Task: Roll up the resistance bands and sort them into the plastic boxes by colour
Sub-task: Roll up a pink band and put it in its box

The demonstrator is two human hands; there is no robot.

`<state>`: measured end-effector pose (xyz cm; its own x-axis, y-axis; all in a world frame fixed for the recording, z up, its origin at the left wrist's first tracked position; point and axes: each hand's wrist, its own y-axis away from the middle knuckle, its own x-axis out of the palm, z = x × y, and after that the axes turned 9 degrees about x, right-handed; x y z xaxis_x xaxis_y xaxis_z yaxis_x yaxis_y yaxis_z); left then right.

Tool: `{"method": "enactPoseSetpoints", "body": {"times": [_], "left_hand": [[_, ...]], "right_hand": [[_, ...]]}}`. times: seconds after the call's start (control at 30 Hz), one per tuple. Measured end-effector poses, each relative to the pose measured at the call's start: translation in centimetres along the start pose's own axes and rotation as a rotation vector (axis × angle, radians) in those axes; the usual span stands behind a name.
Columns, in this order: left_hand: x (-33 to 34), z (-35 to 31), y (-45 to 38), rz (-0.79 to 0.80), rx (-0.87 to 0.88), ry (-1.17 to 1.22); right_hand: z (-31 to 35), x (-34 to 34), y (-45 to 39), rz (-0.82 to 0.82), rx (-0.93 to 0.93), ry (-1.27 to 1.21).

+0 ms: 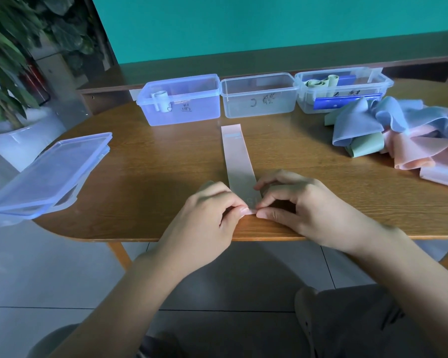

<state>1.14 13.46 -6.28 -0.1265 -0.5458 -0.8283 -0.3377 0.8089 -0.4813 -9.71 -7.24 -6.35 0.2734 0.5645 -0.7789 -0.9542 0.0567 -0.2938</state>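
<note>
the pink band (237, 156) lies flat on the table (166, 156), running from the near edge toward the middle box (259, 95). left hand (207, 210) and right hand (300, 202) pinch its near end, seemingly starting a roll.

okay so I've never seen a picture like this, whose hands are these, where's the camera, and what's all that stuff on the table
There is no machine here. A camera worn on a person's head looks down at their own two hands. The left hand and right hand pinch the near end of a pink band lying flat on the wooden table, apparently to start rolling it. Behind stand three clear boxes: the left box holds a pale roll, the middle box looks empty, the right box holds green and blue items. Loose bands are piled at right, lids stacked at left.
</note>
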Motion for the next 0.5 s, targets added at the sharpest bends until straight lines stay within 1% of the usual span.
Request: {"method": "enactPoseSetpoints", "body": {"times": [0.17,0.33,0.5], "left_hand": [[0.2,0.32,0.07,-0.07,0.027,0.024],[0.19,0.15,0.21,-0.018,0.039,0.026],[0.25,0.06,0.07,-0.021,0.012,0.032]], "right_hand": [[0.12,0.16,0.06,-0.02,-0.033,0.071],[0.56,0.32,0.25,-0.055,-0.066,0.173],[0.53,0.71,0.4,-0.14,-0.067,0.226]]}}
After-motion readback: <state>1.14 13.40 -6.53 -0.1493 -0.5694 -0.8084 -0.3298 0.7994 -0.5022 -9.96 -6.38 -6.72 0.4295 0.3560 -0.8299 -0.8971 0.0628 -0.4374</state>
